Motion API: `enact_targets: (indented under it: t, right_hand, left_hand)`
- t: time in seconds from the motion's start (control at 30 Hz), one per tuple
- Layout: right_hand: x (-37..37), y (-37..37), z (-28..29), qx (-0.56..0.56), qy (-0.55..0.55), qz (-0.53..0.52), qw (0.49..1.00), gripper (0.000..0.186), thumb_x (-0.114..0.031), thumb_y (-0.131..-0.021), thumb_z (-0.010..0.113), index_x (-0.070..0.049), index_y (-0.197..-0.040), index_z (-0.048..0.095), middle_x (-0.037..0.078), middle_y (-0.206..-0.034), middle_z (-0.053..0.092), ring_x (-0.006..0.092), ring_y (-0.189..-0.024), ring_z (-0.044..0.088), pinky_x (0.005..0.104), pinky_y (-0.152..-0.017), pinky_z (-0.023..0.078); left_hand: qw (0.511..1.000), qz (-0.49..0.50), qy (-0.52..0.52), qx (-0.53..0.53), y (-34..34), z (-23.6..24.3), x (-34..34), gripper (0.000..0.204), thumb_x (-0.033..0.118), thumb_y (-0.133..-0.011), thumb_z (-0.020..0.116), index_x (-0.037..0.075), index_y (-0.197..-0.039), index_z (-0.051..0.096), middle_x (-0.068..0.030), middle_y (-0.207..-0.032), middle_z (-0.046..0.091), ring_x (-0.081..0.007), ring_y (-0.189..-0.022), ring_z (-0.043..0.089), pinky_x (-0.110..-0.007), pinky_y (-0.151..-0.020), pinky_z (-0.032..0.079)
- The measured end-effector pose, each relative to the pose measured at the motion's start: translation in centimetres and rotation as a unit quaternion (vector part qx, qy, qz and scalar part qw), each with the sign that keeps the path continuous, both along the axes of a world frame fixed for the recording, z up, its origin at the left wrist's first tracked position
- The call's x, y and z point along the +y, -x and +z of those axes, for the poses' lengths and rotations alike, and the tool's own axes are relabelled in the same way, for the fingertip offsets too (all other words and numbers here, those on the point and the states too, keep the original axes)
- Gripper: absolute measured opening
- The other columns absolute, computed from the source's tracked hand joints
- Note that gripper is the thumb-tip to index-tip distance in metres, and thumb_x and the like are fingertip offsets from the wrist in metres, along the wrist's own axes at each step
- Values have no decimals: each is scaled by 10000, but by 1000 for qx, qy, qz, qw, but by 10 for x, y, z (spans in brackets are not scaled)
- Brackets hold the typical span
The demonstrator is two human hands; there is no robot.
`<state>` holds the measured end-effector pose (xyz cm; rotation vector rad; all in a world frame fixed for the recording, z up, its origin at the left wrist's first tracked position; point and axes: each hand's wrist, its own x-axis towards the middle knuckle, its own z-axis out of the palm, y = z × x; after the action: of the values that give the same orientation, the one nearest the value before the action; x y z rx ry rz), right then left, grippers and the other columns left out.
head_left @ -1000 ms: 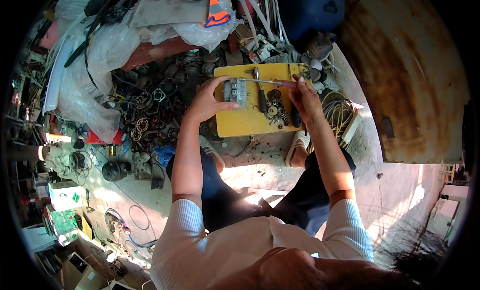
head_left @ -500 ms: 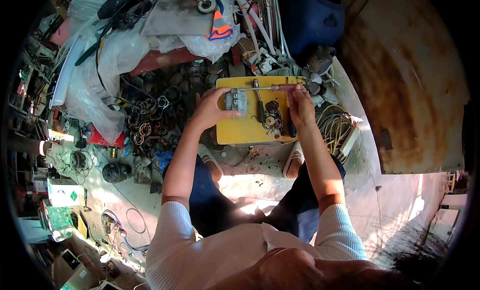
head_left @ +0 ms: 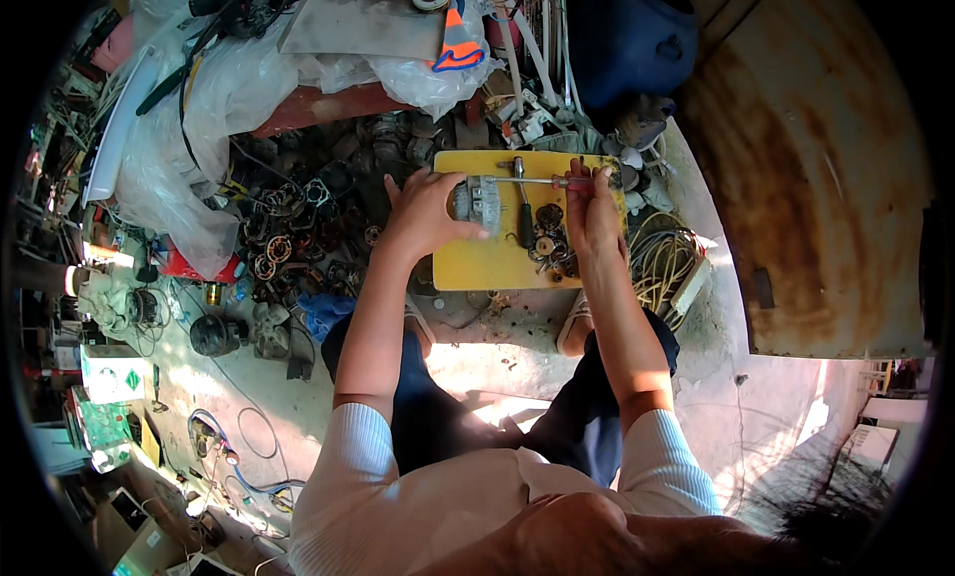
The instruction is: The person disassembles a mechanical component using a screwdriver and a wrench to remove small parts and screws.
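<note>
Yellow board (head_left: 487, 263), upper centre: left hand (head_left: 423, 213) clamped on grey motor (head_left: 477, 203), right hand (head_left: 589, 208) gripping screwdriver (head_left: 542, 181); could slip off the screw, scattering loose parts (head_left: 549, 243).

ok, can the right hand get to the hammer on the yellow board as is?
Probably yes: the hammer lies uncovered beside the right hand, but that hand grips a screwdriver, so it isn't free.
</note>
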<state>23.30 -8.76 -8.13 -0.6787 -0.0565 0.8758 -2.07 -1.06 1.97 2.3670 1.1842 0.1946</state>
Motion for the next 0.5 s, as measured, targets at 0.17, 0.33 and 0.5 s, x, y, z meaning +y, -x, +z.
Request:
enact_targets:
  t: [0.17,0.33,0.5]
  right_hand:
    - [-3,10,28,-20,119,23,992,447,-430,-1052,494,-39,-1258,562,64,-1092,626,188,-1059,583,482,-1014,479]
    - [-4,-4,19,-94,61,18,993,352,-322,-1063,514,-96,-1332,527,58,-1126,625,176,-1042,610,374,-1012,496]
    - [-9,9,20,-138,77,-22,987,370,-280,-1077,486,-79,-1387,459,84,-1231,602,202,-1133,620,352,-1017,504]
  left_hand:
    - [999,22,32,-30,2,4,2,933,448,-601,895,119,-1394,529,-193,-1409,552,-369,-1393,417,-698,-1171,29]
    - [999,7,37,-15,-2,14,2,877,407,-602,900,115,-1349,544,-198,-1359,581,-365,-1380,432,-706,-1168,41]
    - [1000,4,-14,8,-5,8,0,855,401,-606,895,119,-1339,556,-189,-1345,592,-361,-1371,442,-714,-1162,47]
